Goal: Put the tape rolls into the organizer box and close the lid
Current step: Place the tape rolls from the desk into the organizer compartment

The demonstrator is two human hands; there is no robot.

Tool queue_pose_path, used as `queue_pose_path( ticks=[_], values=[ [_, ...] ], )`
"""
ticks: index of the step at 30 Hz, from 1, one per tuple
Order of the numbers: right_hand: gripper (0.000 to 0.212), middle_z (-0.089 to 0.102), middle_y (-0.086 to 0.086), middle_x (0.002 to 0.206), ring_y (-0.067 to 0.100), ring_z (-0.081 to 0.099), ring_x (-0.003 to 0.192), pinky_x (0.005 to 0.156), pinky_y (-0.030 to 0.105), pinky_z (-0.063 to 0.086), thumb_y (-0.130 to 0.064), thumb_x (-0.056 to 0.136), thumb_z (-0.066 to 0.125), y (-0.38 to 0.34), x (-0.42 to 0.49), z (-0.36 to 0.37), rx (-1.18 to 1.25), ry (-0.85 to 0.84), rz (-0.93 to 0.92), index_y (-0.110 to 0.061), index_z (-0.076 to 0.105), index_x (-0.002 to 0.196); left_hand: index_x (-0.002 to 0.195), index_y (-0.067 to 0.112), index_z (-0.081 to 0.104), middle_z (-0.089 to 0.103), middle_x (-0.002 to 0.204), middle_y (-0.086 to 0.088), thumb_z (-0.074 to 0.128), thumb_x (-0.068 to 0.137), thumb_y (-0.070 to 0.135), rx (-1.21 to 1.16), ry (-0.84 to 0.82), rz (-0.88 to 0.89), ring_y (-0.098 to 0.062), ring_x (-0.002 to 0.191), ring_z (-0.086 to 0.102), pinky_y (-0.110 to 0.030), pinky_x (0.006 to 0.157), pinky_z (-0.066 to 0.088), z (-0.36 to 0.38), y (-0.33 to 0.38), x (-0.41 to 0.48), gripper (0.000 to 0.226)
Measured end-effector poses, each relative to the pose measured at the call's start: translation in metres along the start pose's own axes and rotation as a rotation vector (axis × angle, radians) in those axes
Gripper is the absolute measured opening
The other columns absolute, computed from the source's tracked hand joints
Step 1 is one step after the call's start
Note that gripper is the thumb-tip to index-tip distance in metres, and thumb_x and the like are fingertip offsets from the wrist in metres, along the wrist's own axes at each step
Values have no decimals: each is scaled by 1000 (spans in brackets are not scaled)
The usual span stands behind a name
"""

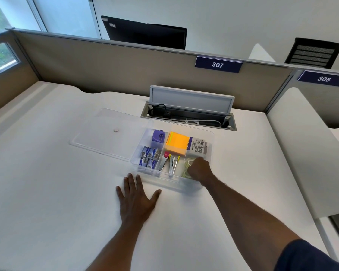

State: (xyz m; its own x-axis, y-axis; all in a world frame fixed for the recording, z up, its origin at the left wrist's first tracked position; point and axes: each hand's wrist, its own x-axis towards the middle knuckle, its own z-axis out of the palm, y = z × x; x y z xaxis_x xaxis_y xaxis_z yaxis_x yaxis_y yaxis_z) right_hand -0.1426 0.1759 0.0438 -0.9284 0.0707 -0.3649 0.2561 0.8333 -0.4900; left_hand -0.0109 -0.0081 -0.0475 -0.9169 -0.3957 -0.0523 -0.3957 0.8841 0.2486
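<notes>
A clear plastic organizer box (210,134) stands open on the white desk. Its clear lid (106,132) lies flat on the desk to the box's left. Clear tape rolls (187,163) sit in the box's front right compartment. My right hand (200,169) reaches into that compartment, fingers curled over the rolls; whether it still grips one is hidden. My left hand (136,198) rests flat on the desk just in front of the box, fingers spread.
Other compartments hold a purple sharpener (159,135), orange sticky notes (176,142), staple boxes (149,158), staplers (171,163) and a labelled pack (198,146). An open cable tray (188,116) lies behind the box. A partition (125,67) backs the desk.
</notes>
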Motion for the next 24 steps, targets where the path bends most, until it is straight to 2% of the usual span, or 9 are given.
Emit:
queue_pose_path(
  ticks=[5, 8, 13, 17, 21, 24],
  values=[
    [34, 62, 24, 119, 38, 61, 109, 85, 33, 53, -6, 83, 56, -1, 1, -5, 44, 84, -7, 7, 55, 115, 150, 12, 18, 14, 160, -13, 18, 76, 84, -1, -1, 2, -29, 148, 10, -55, 118, 6, 2, 0, 0, 103],
    [35, 64, 24, 118, 39, 63, 108, 84, 35, 55, -6, 82, 56, -3, 3, -7, 69, 159, 0, 6, 58, 114, 151, 13, 17, 13, 161, -13, 16, 76, 84, 3, -4, 2, -29, 148, 9, -55, 118, 5, 2, 0, 1, 103],
    [32, 66, 23, 116, 37, 63, 107, 79, 30, 53, -8, 82, 55, -1, 7, -2, 146, 121, 38, 6, 60, 111, 151, 13, 13, 11, 161, -13, 14, 76, 84, 11, -5, 2, -29, 148, 7, -55, 118, 4, 0, 0, 1, 103],
    [27, 68, 23, 110, 37, 64, 101, 68, 24, 42, -4, 81, 52, 3, 7, 2, 202, 86, 60, 7, 62, 104, 151, 13, 15, 12, 161, -13, 16, 77, 83, 15, 0, 2, -29, 148, 8, -55, 118, 6, -1, 1, -1, 102],
    [32, 67, 22, 112, 36, 64, 101, 74, 30, 50, -3, 79, 53, 5, 9, 1, 237, 88, 80, 5, 61, 109, 151, 13, 14, 12, 161, -13, 17, 77, 83, 14, 0, 2, -28, 148, 8, -55, 118, 6, -2, 2, -1, 102],
    [36, 65, 21, 116, 36, 63, 104, 77, 30, 50, -3, 79, 52, 4, 10, 1, 250, 74, 83, 4, 57, 114, 151, 13, 15, 13, 161, -13, 17, 77, 83, 14, 4, -1, -28, 148, 9, -55, 119, 6, -3, 2, -1, 102]
  ],
)
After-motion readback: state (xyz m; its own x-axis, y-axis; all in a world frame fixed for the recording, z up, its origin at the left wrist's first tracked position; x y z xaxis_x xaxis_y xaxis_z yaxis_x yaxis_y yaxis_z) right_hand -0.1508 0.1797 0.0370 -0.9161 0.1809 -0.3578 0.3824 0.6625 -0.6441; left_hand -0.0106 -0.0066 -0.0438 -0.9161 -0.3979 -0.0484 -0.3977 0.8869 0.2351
